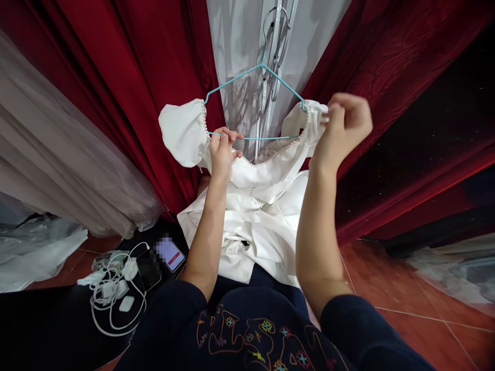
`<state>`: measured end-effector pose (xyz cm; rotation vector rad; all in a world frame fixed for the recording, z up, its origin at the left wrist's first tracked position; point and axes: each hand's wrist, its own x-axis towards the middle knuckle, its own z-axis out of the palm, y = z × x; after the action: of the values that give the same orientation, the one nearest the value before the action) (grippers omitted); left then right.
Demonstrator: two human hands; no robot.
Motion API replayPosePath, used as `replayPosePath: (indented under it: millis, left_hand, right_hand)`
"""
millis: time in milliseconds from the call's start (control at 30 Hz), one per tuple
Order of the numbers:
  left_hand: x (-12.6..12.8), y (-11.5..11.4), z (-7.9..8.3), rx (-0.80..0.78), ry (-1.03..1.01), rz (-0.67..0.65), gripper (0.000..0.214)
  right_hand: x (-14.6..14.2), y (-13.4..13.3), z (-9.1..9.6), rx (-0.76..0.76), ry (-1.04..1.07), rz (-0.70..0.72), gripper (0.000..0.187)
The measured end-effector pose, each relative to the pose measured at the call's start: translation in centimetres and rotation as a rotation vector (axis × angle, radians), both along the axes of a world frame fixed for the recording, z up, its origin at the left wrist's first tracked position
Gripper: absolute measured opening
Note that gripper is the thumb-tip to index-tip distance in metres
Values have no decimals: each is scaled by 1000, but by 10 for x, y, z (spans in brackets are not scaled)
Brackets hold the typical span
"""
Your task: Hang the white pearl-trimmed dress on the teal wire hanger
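Observation:
A white dress (263, 179) with puffed sleeves and a pearl-beaded neckline lies across my lap, its upper part spread on a light blue wire hanger (235, 79). My left hand (222, 154) is closed around the hanger's lower bar, close to the left end of the neckline. Over by the right sleeve, my right hand (344, 126) has its fingers curled, with the fingertips at the sleeve's outer edge. That hand is slightly blurred, and its grip is partly hidden. Below the neckline the skirt is bunched in folds.
Red curtains (154, 82) hang on both sides, with grey sheer fabric (77, 139) at left. Behind the hanger stands a white metal rail (275, 51) with hooks. A phone (170, 252), a tangled white cable (112, 299) and a small white case (127, 303) lie on a black surface at lower left.

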<state>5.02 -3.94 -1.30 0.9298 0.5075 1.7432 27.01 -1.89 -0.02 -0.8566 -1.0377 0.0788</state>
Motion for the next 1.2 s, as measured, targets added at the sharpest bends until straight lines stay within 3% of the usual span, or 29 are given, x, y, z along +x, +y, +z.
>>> replayPosePath:
  millis: [67, 133, 200, 267, 400, 533, 600, 700, 767, 833, 933, 1033, 1133, 1200]
  left_hand:
    - [1, 0, 0, 7, -5, 3, 28]
    - [1, 0, 0, 3, -10, 8, 28]
    - [1, -1, 0, -9, -11, 12, 28]
    - [1, -1, 0, -19, -7, 12, 28]
    - [4, -3, -1, -13, -6, 12, 28]
    - [7, -5, 0, -14, -16, 14, 29]
    - [6, -6, 1, -14, -17, 5, 28]
    - [5, -5, 2, -18, -15, -4, 28]
    - [5, -4, 2, -27, -8, 7, 27]
    - [5, -4, 2, -41, 1, 17, 25]
    - [6, -8, 2, -46, 33, -6, 23]
    - [7, -20, -1, -27, 94, -42, 21]
    - [6, -36, -9, -29, 196, -9, 17]
    - [4, -44, -16, -45, 287, 100, 17]
  right_hand:
    - [-27, -37, -27, 1, 247, 84, 18]
    - [-47, -61, -50, -182, 327, 253, 18]
    - [-55, -69, -65, -378, 308, 398, 19]
    - [-53, -67, -72, -434, 264, 419, 22]
    - [-43, -61, -68, -378, 77, 368, 23]
    - [-47, -58, -48, -489, -260, 419, 29]
    - [-54, -51, -38, -517, -302, 458, 28]
    - [-64, -34, -28, -548, -74, 614, 37]
    - [-71, -22, -29, -544, 145, 797, 49]
    - [-75, -11, -36, -467, 341, 935, 47]
    - [-76, -5, -49, -304, 501, 941, 34]
    - [-71, -13, -55, -234, 460, 952, 31]
    - [-64, -25, -54, -229, 397, 950, 40]
    - [-61, -28, -51, -260, 330, 885, 53]
